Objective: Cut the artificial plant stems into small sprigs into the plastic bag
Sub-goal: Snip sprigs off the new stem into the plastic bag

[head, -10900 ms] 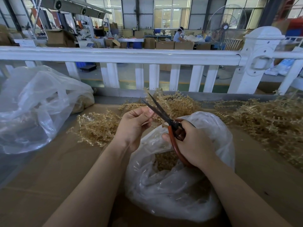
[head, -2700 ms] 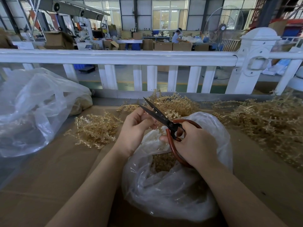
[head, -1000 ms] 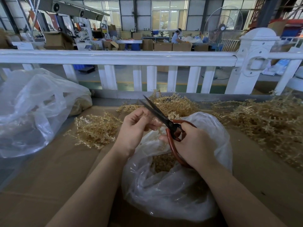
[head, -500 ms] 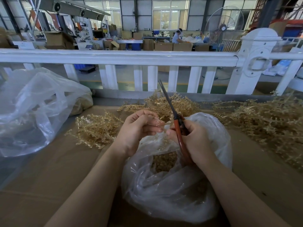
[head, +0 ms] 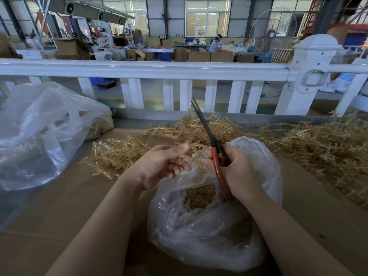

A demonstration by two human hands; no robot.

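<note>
Left hand (head: 163, 166) pinches stem (head: 196, 154) over plastic bag (head: 209, 226) mouth, near centre of bench (head: 59, 206). Right hand (head: 237, 172) grips scissors (head: 211, 140), blades closed, pointing far. Risk: sprigs falling outside bag, fingers (head: 180, 150) near blades.

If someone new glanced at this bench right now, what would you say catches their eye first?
Probably the red-handled scissors gripped in the right hand, blades closed and pointing up toward the white railing. Next, the left hand pinching a golden plant stem above the open clear plastic bag already holding cut sprigs. Heaps of uncut golden stems spread across the bench behind and to the right.
</note>
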